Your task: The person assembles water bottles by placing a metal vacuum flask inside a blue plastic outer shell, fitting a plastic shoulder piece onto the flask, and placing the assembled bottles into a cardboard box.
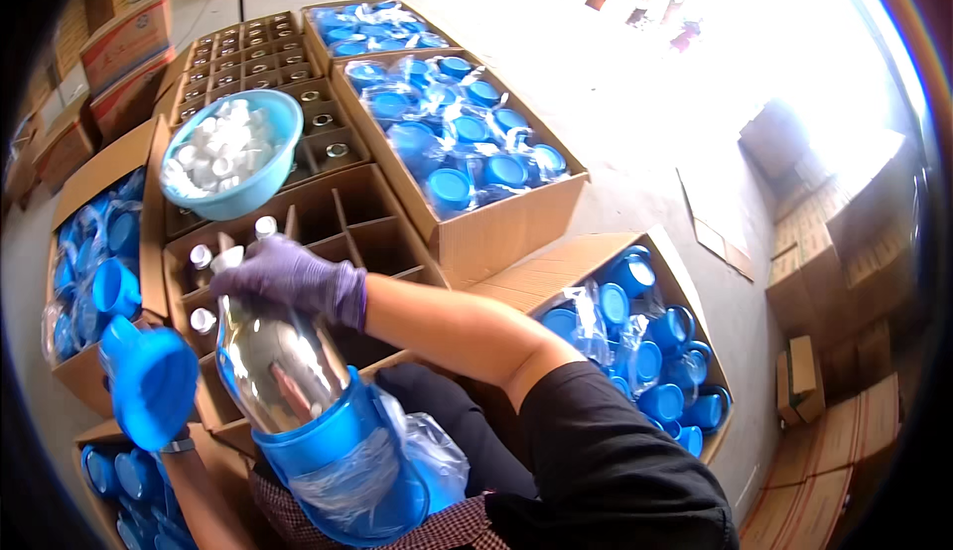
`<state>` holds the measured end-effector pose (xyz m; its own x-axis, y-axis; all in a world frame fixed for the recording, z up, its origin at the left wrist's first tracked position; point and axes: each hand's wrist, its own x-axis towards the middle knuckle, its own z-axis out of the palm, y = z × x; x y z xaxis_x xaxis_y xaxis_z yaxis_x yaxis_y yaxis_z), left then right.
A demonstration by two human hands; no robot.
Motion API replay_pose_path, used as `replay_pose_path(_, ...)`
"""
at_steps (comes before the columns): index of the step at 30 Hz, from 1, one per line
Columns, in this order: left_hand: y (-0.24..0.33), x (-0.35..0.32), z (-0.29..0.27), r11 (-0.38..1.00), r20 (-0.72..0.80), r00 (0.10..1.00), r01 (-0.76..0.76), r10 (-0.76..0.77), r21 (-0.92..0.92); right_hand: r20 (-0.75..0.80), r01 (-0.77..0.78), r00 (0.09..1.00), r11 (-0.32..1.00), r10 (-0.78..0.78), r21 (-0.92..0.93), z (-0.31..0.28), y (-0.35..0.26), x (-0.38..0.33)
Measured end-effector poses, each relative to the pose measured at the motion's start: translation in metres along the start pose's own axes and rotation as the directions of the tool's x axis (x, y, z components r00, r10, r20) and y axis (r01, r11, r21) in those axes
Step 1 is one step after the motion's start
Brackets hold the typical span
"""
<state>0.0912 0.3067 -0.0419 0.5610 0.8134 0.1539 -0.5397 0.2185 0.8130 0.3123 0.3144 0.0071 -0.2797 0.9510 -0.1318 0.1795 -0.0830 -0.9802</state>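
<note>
In my purple-gloved right hand (288, 279), the fingers close round the neck of a silver glass flask liner (283, 366). A white tip (228, 258) shows by the fingers. The liner stands tilted, its lower part inside a blue plastic flask shell (342, 466) wrapped in clear film, by my lap. At the left, my left hand (179, 441) is mostly hidden behind a blue funnel-shaped plastic top (154, 391) that it holds up. A band circles that wrist. Just beyond my right hand is a divided carton (372, 207) with several white-capped silver necks (202, 255).
A light-blue basin (179, 193) of white caps rests on the cartons. Beyond it stands a divided carton of liners (253, 54). Boxes of film-wrapped blue parts stand at the far side (516, 227), left (154, 203) and right (710, 381). Stacked cartons (824, 451) line the right.
</note>
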Motion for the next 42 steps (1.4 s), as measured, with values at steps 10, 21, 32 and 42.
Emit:
replay_pose_path(10,-0.020,0.053,0.051,0.997,0.152,0.986,0.074,-0.071,-0.019,-0.007,-0.083,0.996,0.992,0.084,0.099,-0.025,0.015,-0.105)
replay_pose_path(21,-0.046,0.019,0.031,0.883,0.083,0.879,0.469,-0.469,0.017,0.230,-0.021,0.968,0.945,0.100,-0.326,-0.064,0.026,-0.174)
replay_pose_path(32,-0.038,0.025,0.021,0.868,0.121,0.860,0.494,-0.496,0.046,0.018,0.379,0.919,0.874,-0.393,-0.304,-0.051,0.011,-0.068)
replay_pose_path(42,-0.043,0.031,0.028,0.944,0.216,0.921,0.300,-0.325,0.138,0.284,0.223,0.938,0.973,-0.198,-0.057,-0.062,-0.003,-0.055)
